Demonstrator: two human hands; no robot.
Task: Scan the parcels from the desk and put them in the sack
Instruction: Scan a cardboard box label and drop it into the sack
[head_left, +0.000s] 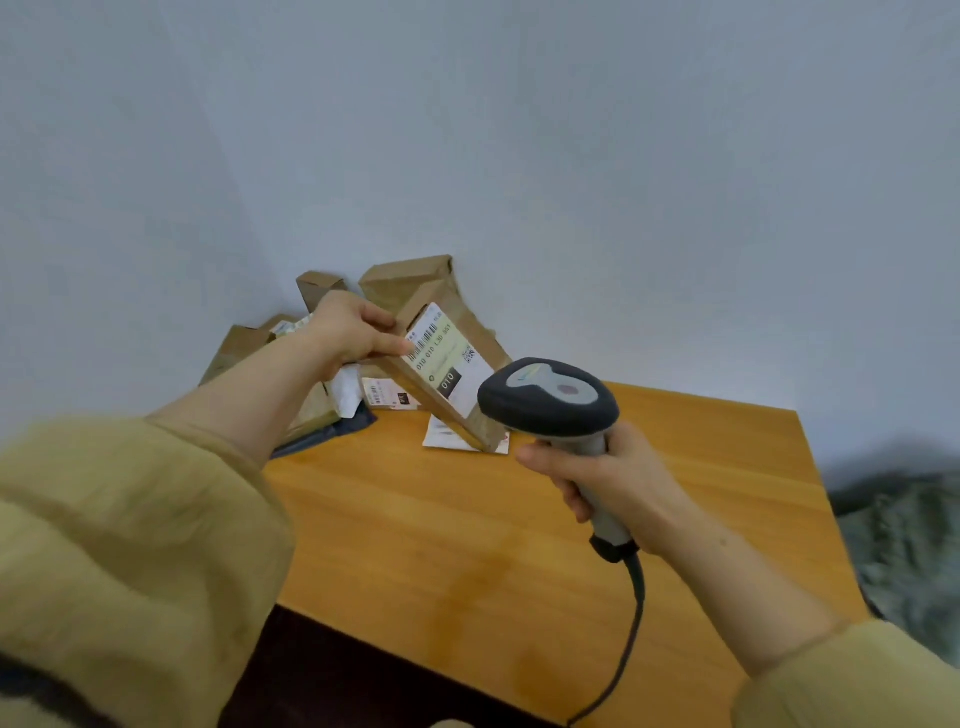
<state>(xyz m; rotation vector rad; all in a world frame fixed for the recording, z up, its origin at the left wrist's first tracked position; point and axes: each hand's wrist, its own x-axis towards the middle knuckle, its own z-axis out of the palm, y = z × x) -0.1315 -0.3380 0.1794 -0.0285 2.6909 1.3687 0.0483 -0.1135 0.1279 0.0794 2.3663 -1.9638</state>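
My left hand (349, 329) grips a long brown cardboard parcel (447, 364) by its upper end. The parcel is tilted, its lower end resting near a white slip on the wooden desk (467, 519). Its white label with a barcode faces up toward me. My right hand (605, 475) holds a grey and black barcode scanner (550, 400) by the handle, its head right beside the parcel's lower half and pointing at the label. Behind the held parcel, more brown parcels (410, 280) lie piled against the wall.
The scanner's black cable (628, 623) runs down over the desk's front edge. A grey woven sack (904, 540) sits beyond the desk's right edge. A dark flat bag (332, 434) lies under the pile at the left. A pale wall stands close behind.
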